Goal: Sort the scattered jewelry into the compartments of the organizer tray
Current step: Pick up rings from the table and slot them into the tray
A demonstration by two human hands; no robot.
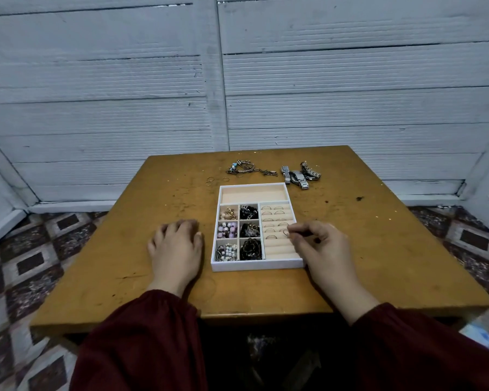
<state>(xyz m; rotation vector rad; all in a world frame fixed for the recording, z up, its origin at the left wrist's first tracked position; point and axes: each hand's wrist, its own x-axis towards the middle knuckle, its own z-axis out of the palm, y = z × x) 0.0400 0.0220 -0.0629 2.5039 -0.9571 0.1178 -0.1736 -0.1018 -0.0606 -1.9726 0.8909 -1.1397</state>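
A white organizer tray (254, 265) lies mid-table, its small left compartments filled with beads, pearls and dark pieces, its long top compartment bare. Several rings stand in the ring rolls (277, 221) on its right side. My right hand (319, 244) pinches a thin ring (286, 232) over the ring rolls at the tray's right edge. My left hand (177, 244) rests palm down on the table just left of the tray, holding nothing. Loose rings (211, 181), a heap of bracelets (246, 169) and watches (301, 174) lie beyond the tray.
The wooden table (124, 263) stands against a grey corrugated wall (237, 80). Patterned floor tiles (26, 263) show on both sides. My dark red sleeves (141, 340) cover the near table edge.
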